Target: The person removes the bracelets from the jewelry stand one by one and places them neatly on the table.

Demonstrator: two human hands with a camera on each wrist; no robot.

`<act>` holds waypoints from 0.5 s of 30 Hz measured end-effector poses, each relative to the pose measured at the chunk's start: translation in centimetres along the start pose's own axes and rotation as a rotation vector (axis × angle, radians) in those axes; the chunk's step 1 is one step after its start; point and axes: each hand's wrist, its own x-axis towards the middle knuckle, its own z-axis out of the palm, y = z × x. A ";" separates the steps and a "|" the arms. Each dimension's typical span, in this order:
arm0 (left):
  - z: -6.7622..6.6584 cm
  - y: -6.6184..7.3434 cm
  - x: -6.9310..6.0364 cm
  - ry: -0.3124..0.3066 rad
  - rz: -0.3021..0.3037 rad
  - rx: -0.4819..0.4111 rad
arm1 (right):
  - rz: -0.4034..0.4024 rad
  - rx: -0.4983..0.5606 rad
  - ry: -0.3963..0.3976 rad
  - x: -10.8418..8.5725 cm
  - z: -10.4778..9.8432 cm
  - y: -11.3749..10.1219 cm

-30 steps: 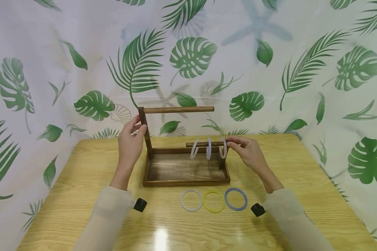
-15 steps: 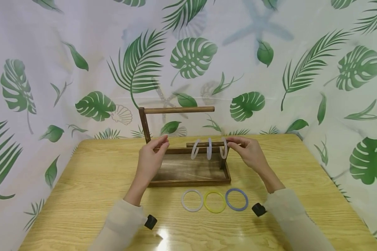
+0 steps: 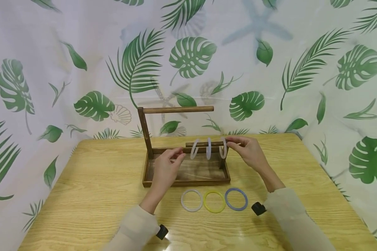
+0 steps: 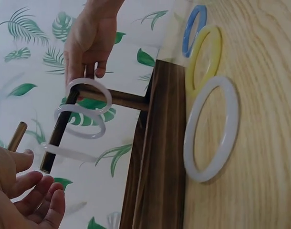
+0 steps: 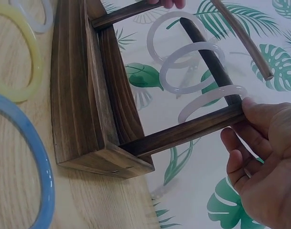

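Observation:
A dark wooden jewelry stand (image 3: 186, 183) has a tray base, a tall left post and a short right post. Three pale translucent bangles hang on its lower bar (image 3: 201, 144), one being the lilac-tinted middle bangle (image 3: 208, 150). At the top of the short post (image 5: 183, 130), my right hand (image 3: 250, 154) pinches the wood between thumb and fingers. My left hand (image 3: 167, 166) hovers over the tray, near the free end of the lower bar; its fingers are loosely bent, apart from the thumb, and hold nothing.
In front of the stand, a white bangle (image 3: 192, 210), a yellow bangle (image 3: 214, 211) and a blue bangle (image 3: 236, 209) lie in a row on the wooden table (image 3: 91, 195). The upper bar (image 3: 179, 109) reaches right from the tall post. A leaf-printed cloth (image 3: 207, 21) hangs behind.
My left hand has left the tall post and moved right and down to beside the lower bar's free end. The right hand and the hanging bangles stay in place.

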 end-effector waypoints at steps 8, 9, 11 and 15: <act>1.7 0.1 -0.5 0.022 0.029 -0.008 | -0.009 0.015 -0.003 -0.1 0.0 0.0; 1.8 0.0 -0.5 0.026 0.030 -0.009 | -0.006 0.019 -0.003 -0.1 0.0 0.0; 2.0 0.0 -0.5 0.034 0.029 -0.014 | 0.000 0.025 -0.005 0.0 0.1 0.0; 2.4 0.0 -0.3 0.037 0.037 -0.017 | 0.007 0.027 -0.003 -0.3 0.0 -1.0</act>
